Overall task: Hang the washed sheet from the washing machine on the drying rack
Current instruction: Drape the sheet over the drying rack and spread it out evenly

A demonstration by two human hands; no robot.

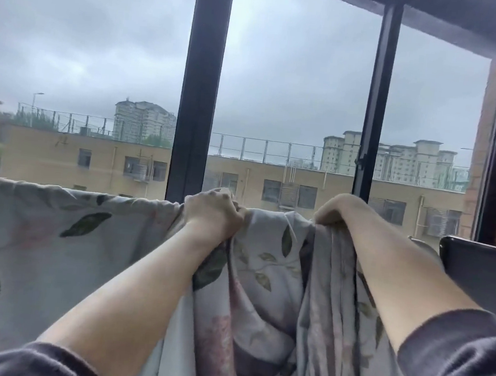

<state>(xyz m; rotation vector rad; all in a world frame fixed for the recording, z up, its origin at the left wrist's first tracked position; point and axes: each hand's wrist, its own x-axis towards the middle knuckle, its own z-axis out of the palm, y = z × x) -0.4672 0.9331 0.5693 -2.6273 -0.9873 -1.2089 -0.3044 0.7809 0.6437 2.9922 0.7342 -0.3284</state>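
Dark sleeves (466, 360) at 5 and 7. Floral sheet (38, 243) hangs flat at 9, bunched at 6. I see left hand (212, 211) clenching its top edge at centre, right hand (341, 210) gripping folds toward 3. Window frame (200, 92) at 12.

Dark grey, perhaps fleecy sleeves (460, 360) near both elbows; bare forearms (127, 294) beyond.

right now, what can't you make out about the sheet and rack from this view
Head view:
1. The rack bar: covered by the draped sheet.
2. Fingertips of the left hand and right hand: buried in bunched fabric.
3. The sheet's lower edge: cut off by the frame's bottom.
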